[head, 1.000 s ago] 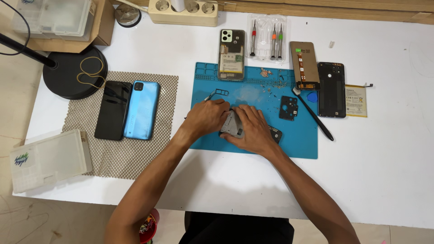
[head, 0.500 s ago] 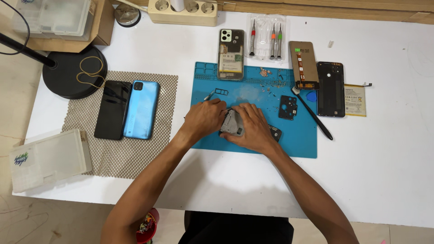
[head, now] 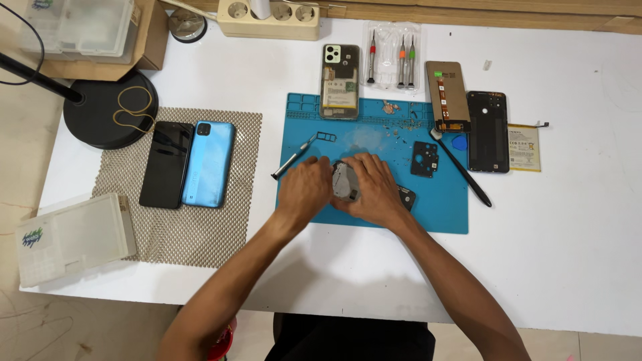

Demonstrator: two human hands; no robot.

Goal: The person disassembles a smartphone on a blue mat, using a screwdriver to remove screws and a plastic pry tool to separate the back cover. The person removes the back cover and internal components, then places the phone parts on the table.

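Both hands meet over the blue work mat (head: 441, 207). My left hand (head: 304, 190) and my right hand (head: 371, 187) together grip a small grey phone part (head: 346, 182), mostly hidden between the fingers. A metal tweezers (head: 293, 158) lies just left of my left hand. A small black part (head: 406, 197) sits at the right edge of my right hand. An opened phone (head: 339, 90) showing its insides rests at the top of the mat.
A black camera frame (head: 424, 158), black stylus tool (head: 465, 172), screen panel (head: 447, 95), black back cover (head: 487, 132) and battery (head: 524, 147) lie right. Screwdrivers (head: 394, 53) sit behind. Two phones (head: 190, 164) rest on a mesh pad; a plastic box (head: 73, 237) and lamp base (head: 110, 110) stand left.
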